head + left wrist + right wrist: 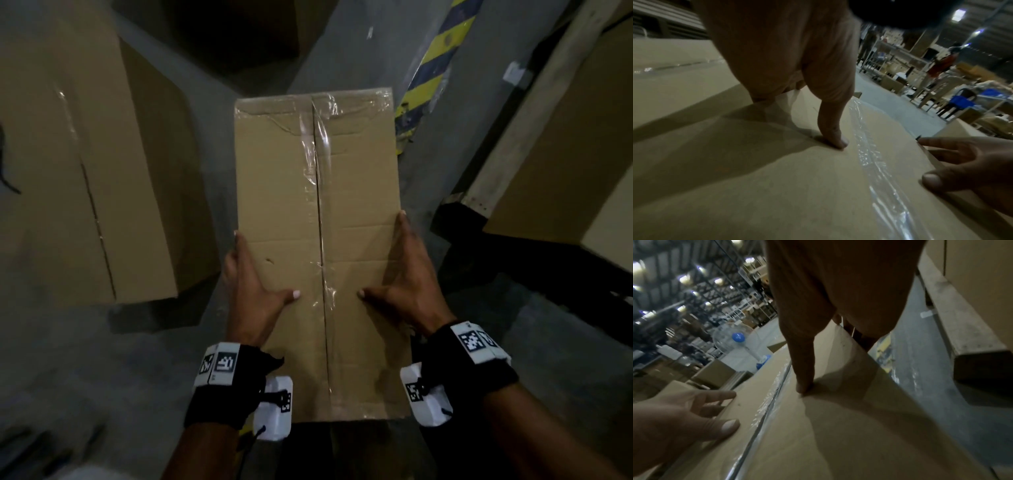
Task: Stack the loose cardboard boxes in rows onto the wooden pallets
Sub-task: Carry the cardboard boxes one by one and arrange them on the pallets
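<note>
Cardboard, plain brown and sealed along its centre seam with clear tape [320,161], formed the long box [284,192] that we carried lengthwise in front of us, above the grey concrete floor [85,359]. Our left hand [251,291] gripped the box's left edge, thumb spread across the top face and fingers wrapped down the side. Our right hand [407,277] mirrored this on the box's right edge, thumb pressed flat on top short of the tape. Left of the box, a larger taped carton [68,164] stood on the floor. Right of the box, a wooden pallet [534,113] carried another carton [561,164], with a dark gap beneath its edge. Beyond the box's far right corner, a yellow-and-blue striped marking [428,82] ran along the floor. In the right wrist view, ceiling lights [683,278], shelving and a pedestal fan [737,337] filled the dim hall beyond the box's left side.
</note>
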A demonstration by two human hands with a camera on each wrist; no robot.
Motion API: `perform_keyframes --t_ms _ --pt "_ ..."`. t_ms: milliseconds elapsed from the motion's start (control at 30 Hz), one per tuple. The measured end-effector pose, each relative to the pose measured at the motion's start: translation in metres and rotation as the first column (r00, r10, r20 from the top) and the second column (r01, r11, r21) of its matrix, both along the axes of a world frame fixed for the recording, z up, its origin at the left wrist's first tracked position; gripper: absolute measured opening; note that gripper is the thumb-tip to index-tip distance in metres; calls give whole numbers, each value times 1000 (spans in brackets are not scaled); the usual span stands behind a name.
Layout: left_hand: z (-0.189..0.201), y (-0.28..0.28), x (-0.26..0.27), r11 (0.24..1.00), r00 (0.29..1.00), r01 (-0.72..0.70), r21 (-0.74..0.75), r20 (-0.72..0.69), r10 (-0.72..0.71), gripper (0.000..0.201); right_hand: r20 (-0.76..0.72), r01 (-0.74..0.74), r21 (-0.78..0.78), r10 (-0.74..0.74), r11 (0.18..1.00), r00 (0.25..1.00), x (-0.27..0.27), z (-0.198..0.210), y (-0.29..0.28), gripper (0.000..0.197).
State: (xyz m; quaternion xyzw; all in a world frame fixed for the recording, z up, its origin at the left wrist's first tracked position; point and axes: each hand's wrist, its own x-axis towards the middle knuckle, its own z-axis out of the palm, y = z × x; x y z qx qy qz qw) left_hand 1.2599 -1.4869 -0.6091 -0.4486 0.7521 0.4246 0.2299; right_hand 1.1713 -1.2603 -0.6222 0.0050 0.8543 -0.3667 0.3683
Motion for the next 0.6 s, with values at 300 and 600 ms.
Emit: perform_keyframes --t_ms 300,600 --pt "193 4 34 998 983 56 -13 -172 -58 150 -215 -28 -30 21 999 976 -1 222 13 134" --pt "384 -5 76 974 866 214 -69 -449 -222 138 -396 92 -45 -103 995 913 74 425 17 132"
